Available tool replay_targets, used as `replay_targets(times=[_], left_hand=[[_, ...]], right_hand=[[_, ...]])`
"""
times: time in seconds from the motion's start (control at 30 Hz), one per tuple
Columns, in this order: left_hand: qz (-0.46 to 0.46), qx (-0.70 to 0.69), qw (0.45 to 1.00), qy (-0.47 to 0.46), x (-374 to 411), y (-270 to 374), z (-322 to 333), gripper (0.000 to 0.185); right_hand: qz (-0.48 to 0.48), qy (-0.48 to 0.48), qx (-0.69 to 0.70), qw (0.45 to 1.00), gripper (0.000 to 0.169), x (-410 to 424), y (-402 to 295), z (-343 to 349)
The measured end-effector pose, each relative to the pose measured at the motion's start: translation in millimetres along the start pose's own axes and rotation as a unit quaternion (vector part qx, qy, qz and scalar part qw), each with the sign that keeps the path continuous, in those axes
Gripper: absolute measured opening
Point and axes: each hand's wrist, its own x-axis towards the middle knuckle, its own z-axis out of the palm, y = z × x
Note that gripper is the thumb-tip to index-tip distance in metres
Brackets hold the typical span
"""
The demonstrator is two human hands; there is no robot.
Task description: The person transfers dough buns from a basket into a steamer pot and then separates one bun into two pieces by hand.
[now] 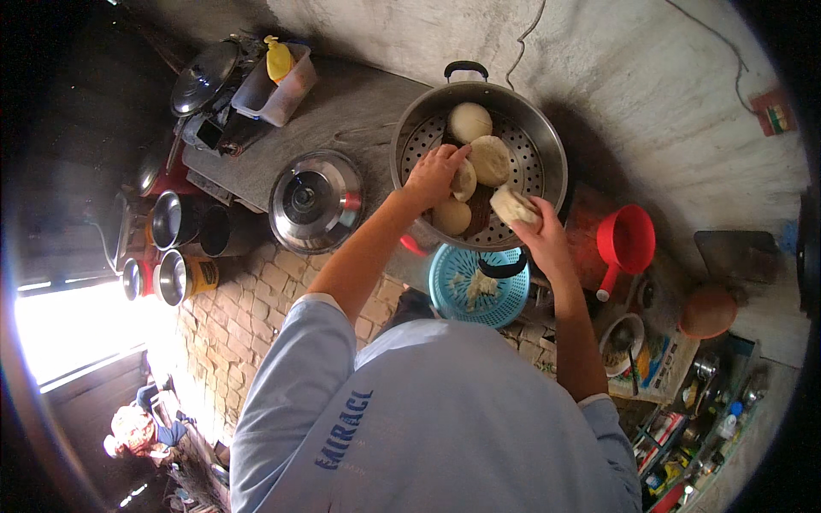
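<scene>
A wide steel steamer pot (555, 160) with a perforated tray (523, 151) inside stands before me. My left hand (435, 174) reaches over its rim and grips a pale steamed bun (464, 181) tilted on its edge. In my right hand (544, 234), another bun (514, 206) is held above the pot's near right side; its surface looks rough and torn. On the tray rest a round smooth bun (470, 122) at the far side, a flatter bun (492, 160) in the middle and one more bun (451, 217) below my left wrist.
Below the pot's near handle (502, 268) sits a blue plastic colander (442, 288) with pale scraps. A steel lid (314, 205) lies left on the counter (378, 96). A red dipper (625, 240) is at right. Someone else, a person (138, 429), is at lower left.
</scene>
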Motion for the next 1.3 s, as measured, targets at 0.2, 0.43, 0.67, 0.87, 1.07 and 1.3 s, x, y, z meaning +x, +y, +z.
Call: replay_targets(times=[0.2, 0.43, 0.67, 0.87, 1.07, 1.3], left_hand=[[-0.008, -0.077, 0.996, -0.046, 7, -22, -24, 0.055], [-0.193, -0.157, 0.968, -0.043, 23, -43, -23, 0.042], [-0.076, 0.098, 0.961, -0.247, 35, -56, 35, 0.05], [-0.135, 0.034, 0.983, -0.123, 37, -79, 63, 0.044], [-0.122, 0.025, 0.992, -0.024, 29, -53, 25, 0.038], [-0.149, -0.356, 0.903, 0.188, 6, -29, -30, 0.022]], right_hand=[[0.112, -0.07, -0.068, 0.989, 0.06, 54, 40, 30], [0.124, -0.118, -0.24, 0.955, 0.064, 69, 24, 43], [-0.093, -0.01, -0.39, 0.916, 0.047, 53, -14, 57], [-0.242, -0.169, -0.508, 0.81, 0.039, 59, -6, 99], [-0.211, -0.156, -0.393, 0.881, 0.046, 65, -26, 87], [0.091, -0.15, 0.245, 0.953, 0.068, 56, -42, 46]])
